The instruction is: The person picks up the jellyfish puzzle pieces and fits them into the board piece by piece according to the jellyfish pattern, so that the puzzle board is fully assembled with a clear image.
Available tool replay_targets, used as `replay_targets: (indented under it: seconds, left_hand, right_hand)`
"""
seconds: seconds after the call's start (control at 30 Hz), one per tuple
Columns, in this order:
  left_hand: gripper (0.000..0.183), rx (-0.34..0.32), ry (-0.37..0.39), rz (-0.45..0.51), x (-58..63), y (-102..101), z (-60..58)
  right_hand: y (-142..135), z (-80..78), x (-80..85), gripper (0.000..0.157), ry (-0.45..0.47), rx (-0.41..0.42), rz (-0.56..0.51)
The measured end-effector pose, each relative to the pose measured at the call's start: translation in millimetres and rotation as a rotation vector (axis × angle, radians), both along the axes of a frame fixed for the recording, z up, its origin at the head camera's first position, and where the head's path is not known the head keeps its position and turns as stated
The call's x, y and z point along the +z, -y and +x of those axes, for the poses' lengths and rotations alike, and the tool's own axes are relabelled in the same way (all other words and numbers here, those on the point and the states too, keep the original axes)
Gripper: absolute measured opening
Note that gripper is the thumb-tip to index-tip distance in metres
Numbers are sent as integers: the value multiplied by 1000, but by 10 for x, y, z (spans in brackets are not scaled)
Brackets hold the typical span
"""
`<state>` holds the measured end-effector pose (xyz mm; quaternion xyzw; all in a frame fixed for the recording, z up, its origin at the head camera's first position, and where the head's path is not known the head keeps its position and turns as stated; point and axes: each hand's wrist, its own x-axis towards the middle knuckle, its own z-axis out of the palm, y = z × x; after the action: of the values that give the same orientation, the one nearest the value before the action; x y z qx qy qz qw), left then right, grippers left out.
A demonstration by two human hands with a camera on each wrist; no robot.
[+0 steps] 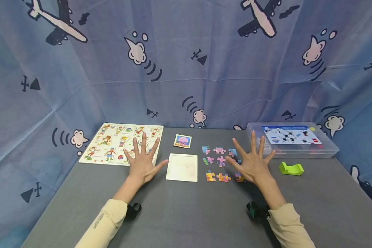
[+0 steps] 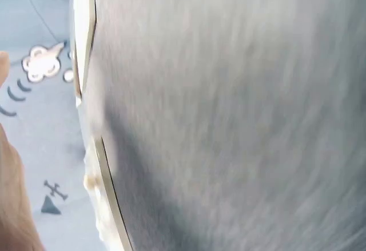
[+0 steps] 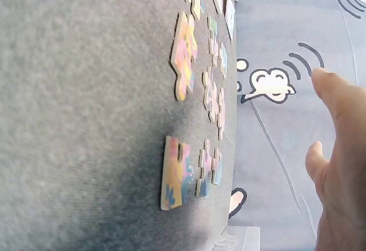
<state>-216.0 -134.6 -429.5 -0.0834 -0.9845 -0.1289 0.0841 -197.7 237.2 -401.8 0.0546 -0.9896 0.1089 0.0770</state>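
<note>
Both hands are held over the table with fingers spread and nothing in them. In the head view the left hand (image 1: 141, 165) overlaps the right part of a white picture board (image 1: 96, 144) printed with small children. Just right of its thumb lies a blank cream square tray (image 1: 181, 167). The right hand (image 1: 253, 165) hovers by the right side of several loose jigsaw pieces (image 1: 221, 161), pink, blue and yellow, laid out in rows; it partly hides some of them. In the right wrist view, a yellow corner jigsaw piece (image 3: 174, 174) lies below that hand.
A small square jellyfish picture card (image 1: 182, 141) lies behind the cream tray. At the back right stands a clear plastic case (image 1: 297, 150) with a molecule label. A lime green curved block (image 1: 291, 169) sits in front of it. A blue patterned curtain (image 1: 173, 62) hangs behind the table.
</note>
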Motion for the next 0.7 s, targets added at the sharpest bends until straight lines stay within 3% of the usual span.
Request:
replay_targets:
  seconds: [0.37,0.57,0.7]
  left_hand:
    - [89,-233,101,124,-24,-266,262]
    - [67,-317,157,286,-114,-368,191]
    - [58,-338,159,330,-154,-399,107]
  right_hand:
    - [-5,64,-34,81,-26,-6,-21]
    - [-4,52,-47,81,-22,-2,-31]
    - [-11,42,-58,80,-14,2,-42]
